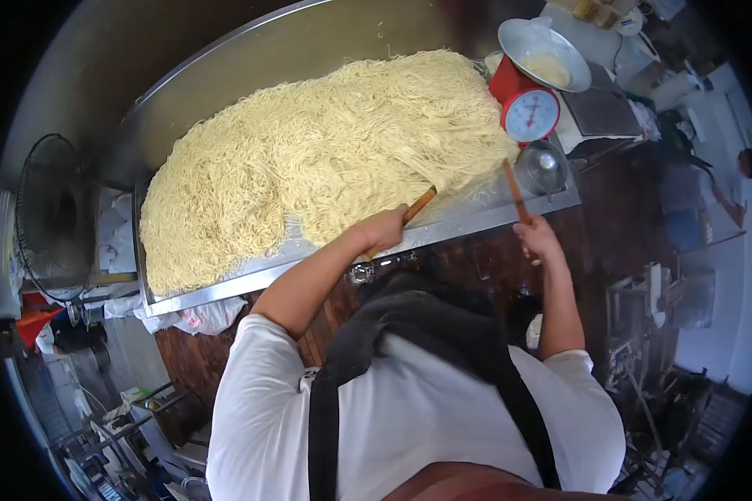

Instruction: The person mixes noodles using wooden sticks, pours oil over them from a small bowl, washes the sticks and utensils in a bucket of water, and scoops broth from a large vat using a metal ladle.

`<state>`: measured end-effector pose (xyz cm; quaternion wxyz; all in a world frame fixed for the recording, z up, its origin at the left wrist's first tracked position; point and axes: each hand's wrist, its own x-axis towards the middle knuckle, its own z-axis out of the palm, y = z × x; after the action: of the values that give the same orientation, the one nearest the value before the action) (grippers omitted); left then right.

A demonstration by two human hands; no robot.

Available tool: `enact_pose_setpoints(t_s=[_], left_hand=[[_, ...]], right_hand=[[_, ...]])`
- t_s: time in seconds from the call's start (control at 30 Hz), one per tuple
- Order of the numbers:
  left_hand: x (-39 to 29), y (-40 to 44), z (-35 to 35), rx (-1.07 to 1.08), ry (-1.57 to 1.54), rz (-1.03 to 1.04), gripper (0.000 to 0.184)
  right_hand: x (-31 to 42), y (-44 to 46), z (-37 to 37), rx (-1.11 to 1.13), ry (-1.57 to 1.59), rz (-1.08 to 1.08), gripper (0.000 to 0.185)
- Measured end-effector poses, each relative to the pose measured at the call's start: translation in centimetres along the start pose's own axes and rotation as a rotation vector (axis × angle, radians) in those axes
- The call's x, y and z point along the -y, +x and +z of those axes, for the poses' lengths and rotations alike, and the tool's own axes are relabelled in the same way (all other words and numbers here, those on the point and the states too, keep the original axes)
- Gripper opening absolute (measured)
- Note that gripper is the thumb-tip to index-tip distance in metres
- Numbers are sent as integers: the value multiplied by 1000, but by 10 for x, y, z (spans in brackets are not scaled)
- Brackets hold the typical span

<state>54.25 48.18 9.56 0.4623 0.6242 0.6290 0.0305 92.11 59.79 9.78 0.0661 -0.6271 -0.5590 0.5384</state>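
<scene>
A broad heap of pale yellow noodles point(334, 142) covers most of a metal tray table point(297, 246). At its near edge, my left hand point(382, 230) is closed around a wooden stick point(420, 204), whose far end points into the noodles. My right hand point(539, 240) grips a second, reddish-brown wooden stick point(514, 188), held up near the tray's right corner, apart from the noodles. Close to that stick stands a round metal bowl point(541, 167). Part of each stick is hidden inside the fist.
A red dial scale point(530, 114) with a metal pan point(546, 57) stands at the tray's right end. A caged fan point(54, 217) is on the left. White plastic bags point(213, 317) hang or lie below the tray's left front. Wooden floor point(476, 242) shows beneath.
</scene>
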Motion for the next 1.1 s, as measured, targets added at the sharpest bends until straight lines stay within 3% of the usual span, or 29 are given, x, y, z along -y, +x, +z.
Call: enact_pose_setpoints(t_s=[0.1,0.17,0.23,0.27,0.3,0.37,0.43,0.47,0.5,0.6,0.67,0.73,0.87,0.9,0.97,1.0,1.03,1.1], left_hand=[[31,-79,-37,13,-18,25,68],[52,-166,-75,38,21,-154,70],[66,-243,-98,-40,-27,-296,70],[78,-266,-103,-72,-102,-334,64],[84,-265,-101,-171,-61,-387,62],[101,-248,-85,-363,18,-494,57],[136,-187,-63,-525,19,-383,42],[119,-159,-64,-516,-37,-373,41],[145,-115,-50,-576,-58,-281,42],[101,-57,-62,-399,-230,-234,45],[72,-80,-77,-219,-260,-265,54],[119,-116,-63,-308,-172,-94,63],[118,-216,-91,-266,-335,-491,67],[129,-219,-77,-417,-220,-428,63],[151,-178,-47,-511,-193,-494,59],[164,-137,-31,-562,-162,-494,60],[164,-97,-22,-612,-126,-492,62],[132,-34,-48,-633,-211,-363,52]], right_hand=[[4,-14,-16,-52,-98,3,18],[23,-39,-22,-65,-207,15,19],[61,-86,-32,-54,-480,114,25],[39,-88,-50,-103,-752,-53,33],[62,-123,-58,-131,-899,-104,41],[108,-183,-75,-139,-1063,-3,38],[145,-226,-87,-153,-1049,-51,33],[161,-238,-91,-155,-1057,-52,34],[177,-245,-94,-157,-1066,-55,35],[232,-257,-88,-155,-1097,-156,35],[254,-237,-84,-147,-1091,-290,35],[274,-201,-79,-98,-1073,-424,33],[254,-40,-68,96,-1109,-472,41],[238,17,-49,118,-1136,-538,43],[203,139,14,194,-1188,-527,30],[169,211,53,181,-974,-640,34],[186,202,95,114,-925,-694,38],[227,172,142,363,-533,-276,35]])
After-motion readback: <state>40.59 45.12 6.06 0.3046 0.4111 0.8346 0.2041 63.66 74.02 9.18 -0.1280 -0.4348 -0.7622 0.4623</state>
